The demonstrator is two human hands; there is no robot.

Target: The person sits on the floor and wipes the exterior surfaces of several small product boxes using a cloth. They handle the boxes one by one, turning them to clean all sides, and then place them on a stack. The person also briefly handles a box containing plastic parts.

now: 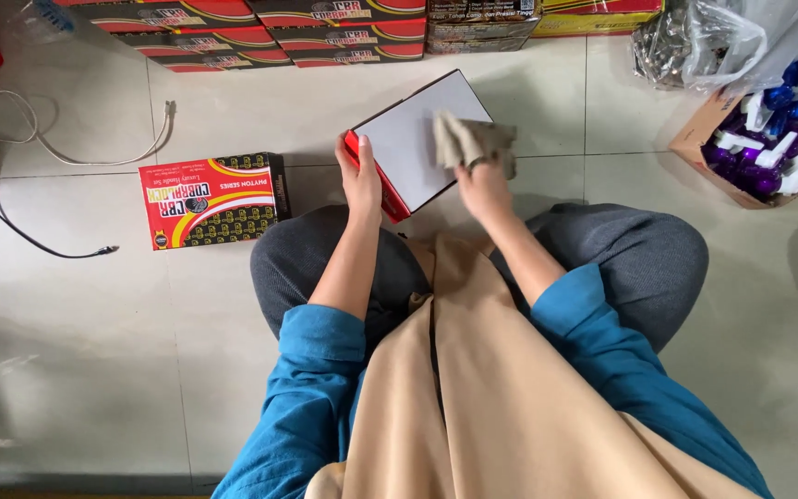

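Flat red cardboard box with a smooth, matt white face. Soft, crumpled grey-beige cloth rag lying on that face. Left of that box, a shiny printed red and yellow cardboard box. Under both, smooth, glossy pale floor tiles. Far right of it, rough brown carton with shiny plastic spray tops.

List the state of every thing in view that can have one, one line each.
Left hand: gripping the edge of the box.
Right hand: pressing a cloth on the box.
Red box with white face: closed, held tilted above the floor.
Grey cloth: crumpled, against the white face.
Red and yellow box: closed, flat on the tiles.
Cardboard carton: open, filled with purple and blue spray heads.
Cable: loose, unplugged at its end.
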